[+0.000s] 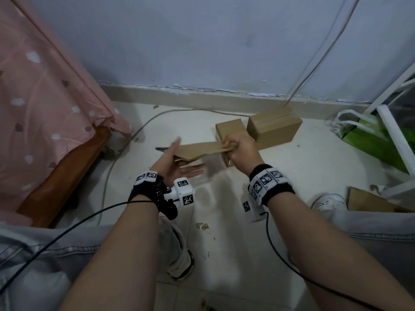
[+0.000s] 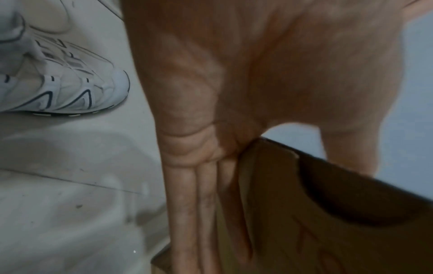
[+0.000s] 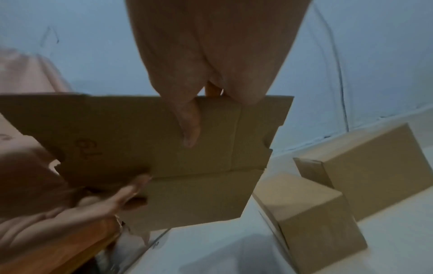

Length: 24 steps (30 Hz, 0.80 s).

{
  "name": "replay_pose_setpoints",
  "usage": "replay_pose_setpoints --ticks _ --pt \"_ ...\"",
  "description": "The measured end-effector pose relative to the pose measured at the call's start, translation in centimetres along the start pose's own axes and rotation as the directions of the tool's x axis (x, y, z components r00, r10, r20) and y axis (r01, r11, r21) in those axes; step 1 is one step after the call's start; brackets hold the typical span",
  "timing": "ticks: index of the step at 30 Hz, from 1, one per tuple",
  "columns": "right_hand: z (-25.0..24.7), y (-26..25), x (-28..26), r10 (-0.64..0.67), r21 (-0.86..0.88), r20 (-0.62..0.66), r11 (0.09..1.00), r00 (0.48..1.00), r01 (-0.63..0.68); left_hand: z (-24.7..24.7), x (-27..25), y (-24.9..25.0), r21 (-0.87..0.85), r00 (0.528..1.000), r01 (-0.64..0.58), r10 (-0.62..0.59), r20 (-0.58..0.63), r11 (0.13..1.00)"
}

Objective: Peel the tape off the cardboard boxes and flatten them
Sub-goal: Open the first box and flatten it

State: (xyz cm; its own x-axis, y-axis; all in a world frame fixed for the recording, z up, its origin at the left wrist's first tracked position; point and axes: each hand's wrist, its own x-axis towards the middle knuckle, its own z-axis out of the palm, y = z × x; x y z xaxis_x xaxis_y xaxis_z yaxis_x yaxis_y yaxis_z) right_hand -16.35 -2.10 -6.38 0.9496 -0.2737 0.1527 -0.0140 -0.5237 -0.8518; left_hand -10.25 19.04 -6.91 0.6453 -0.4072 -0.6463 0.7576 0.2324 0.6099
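— From the head view: mid-frame, the right hand (image 1: 241, 149) has its fingers curled round one end of a collapsed box (image 1: 197, 150), held up off the floor (image 1: 292, 171). The left hand (image 1: 177, 163) is flat, fingers straight, palm against the other end.

— And the rest of the boxes?

— Two still standing, upper right of centre: a small box (image 1: 230, 130) just behind the right hand and a big box (image 1: 275, 129) beside it, near the wall (image 1: 202, 41). I can't make out tape from here.

— Left wrist view?

— Straight fingers (image 2: 187, 204) lying along the cardboard at lower right, nothing gripped. A shoe (image 2: 63, 85) sits at the upper left.

— Right wrist view?

— Thumb (image 3: 189, 122) pressed on the near face, top centre, the other fingers hidden behind the edge. The left fingertips come in at the lower left, touching a crease.

— What could go wrong?

— I'd say the box is only half collapsed. With one hand merely pushing flat, it could spring open again, or twist out of the right hand's pinch and drop. Push off the crease and the panel may buckle or tear instead of folding.
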Motion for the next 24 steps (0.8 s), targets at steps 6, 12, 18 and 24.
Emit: replay_pose_setpoints --ticks 6,12,18,24 --pt "0.3 1.8 -1.9 0.284 -0.374 0.141 0.902 0.948 -0.215 -2.9 -0.2 -2.1 0.171 0.990 0.037 -0.013 -0.141 0.985" --pt "-1.3 4.4 -1.4 0.748 0.120 0.212 0.618 0.629 -0.777 -4.9 0.0 -3.5 0.362 0.974 0.055 0.030 -0.224 0.930" --pt "-0.8 6.8 -2.7 0.783 -0.103 0.336 0.583 0.523 -0.806 -4.1 -0.3 -3.5 0.521 0.991 0.105 -0.048 -0.121 0.847" --pt "-0.7 6.3 -3.1 0.770 0.150 0.408 0.473 0.490 -0.868 -4.6 0.9 -4.3 0.506 0.949 0.158 0.012 -0.316 0.848"
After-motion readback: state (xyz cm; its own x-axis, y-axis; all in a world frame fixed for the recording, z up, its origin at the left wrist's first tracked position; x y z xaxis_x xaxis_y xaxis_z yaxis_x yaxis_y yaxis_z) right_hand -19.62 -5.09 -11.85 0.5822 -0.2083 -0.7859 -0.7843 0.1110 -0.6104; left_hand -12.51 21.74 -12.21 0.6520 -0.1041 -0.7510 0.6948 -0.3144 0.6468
